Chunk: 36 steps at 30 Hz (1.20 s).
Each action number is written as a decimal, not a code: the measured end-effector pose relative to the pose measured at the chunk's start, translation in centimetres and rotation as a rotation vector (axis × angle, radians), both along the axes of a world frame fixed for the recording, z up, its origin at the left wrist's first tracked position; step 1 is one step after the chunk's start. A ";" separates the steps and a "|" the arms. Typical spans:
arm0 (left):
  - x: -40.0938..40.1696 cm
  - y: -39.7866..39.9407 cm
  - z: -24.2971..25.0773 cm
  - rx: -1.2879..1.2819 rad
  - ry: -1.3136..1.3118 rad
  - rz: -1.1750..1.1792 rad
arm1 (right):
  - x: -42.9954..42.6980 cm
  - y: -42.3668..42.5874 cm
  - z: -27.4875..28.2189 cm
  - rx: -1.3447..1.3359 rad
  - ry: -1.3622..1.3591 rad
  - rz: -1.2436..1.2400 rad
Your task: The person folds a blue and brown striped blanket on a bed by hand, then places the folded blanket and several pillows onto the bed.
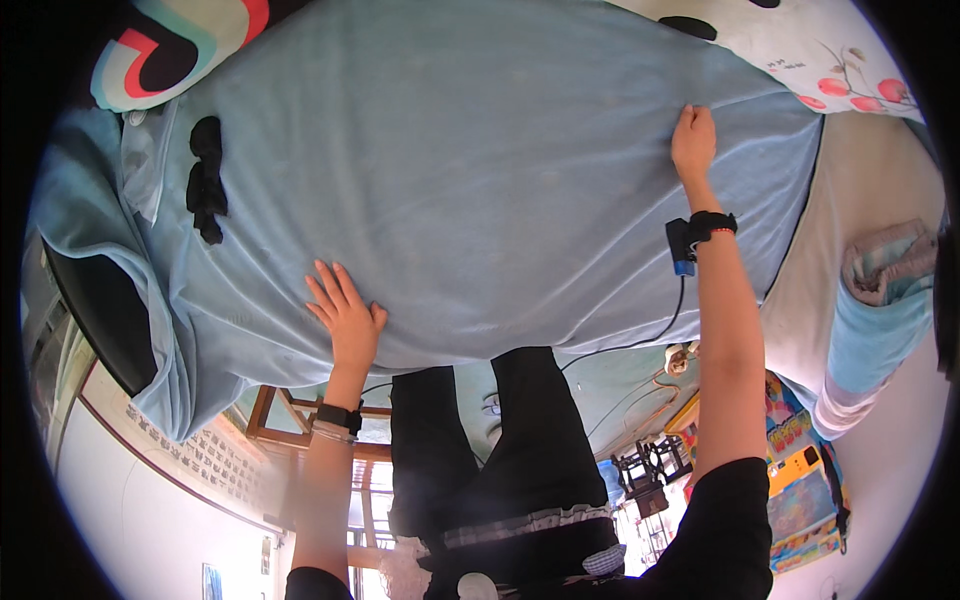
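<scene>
A light blue cloth [480, 180], wrinkled in places, is spread over a wide surface before me. My left hand [349, 319] lies on it near its lower left, palm down with the fingers spread. Farther up on the right, my right hand [694, 142] is closed on the blue cloth, and creases run out from it. A strap with a small black device [681, 244] and a cable is on my right wrist; another dark band is on my left. Some small black cloth items [207, 180] lie on the sheet at the left.
A white pillow with printed red fruit [862, 86] is at the upper right, a patterned cushion [180, 52] at the upper left. A rolled blue textile [874, 330] lies at the right. A wooden stool [281, 424] stands at the lower left.
</scene>
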<state>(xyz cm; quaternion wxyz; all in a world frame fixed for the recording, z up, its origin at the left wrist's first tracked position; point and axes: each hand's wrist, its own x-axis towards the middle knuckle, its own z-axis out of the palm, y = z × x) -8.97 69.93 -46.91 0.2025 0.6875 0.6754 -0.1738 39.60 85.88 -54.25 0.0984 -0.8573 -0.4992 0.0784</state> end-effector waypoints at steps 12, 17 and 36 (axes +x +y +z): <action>-10.0 6.9 5.9 0.145 -0.250 -0.007 | 3.9 -36.6 5.7 -0.569 -0.047 -0.331; -18.1 15.8 8.6 0.662 0.259 0.064 | -1.1 -49.4 7.1 -0.854 0.585 -0.990; -46.7 13.1 23.6 0.582 0.156 0.432 | -13.2 -38.9 8.7 -0.651 0.999 -0.862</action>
